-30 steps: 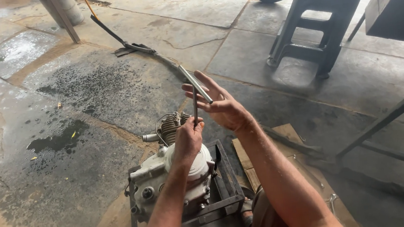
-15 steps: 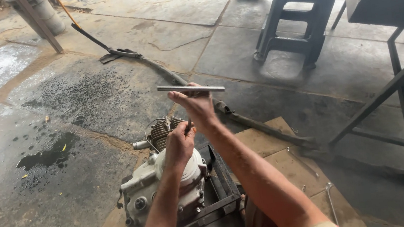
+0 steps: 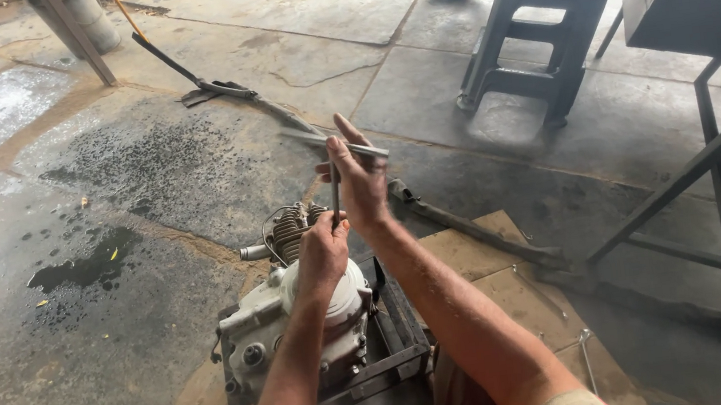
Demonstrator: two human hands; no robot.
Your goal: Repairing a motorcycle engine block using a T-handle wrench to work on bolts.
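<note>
Metal T-handle wrench (image 3: 334, 165) at frame centre: right hand (image 3: 365, 184) fingers curl shut on its crossbar, turning it; left hand (image 3: 323, 253) pinches the upright shaft low down, likely to steady it. Its tip meets the white engine (image 3: 297, 321) below, clamped in a dark stand (image 3: 397, 337). Stool (image 3: 538, 23) upper right.

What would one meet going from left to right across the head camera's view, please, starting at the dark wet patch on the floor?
Dark wet patch → left hand on the engine → right hand holding the T-shaped metal tool → dark plastic stool → slanted metal frame bar.
</note>
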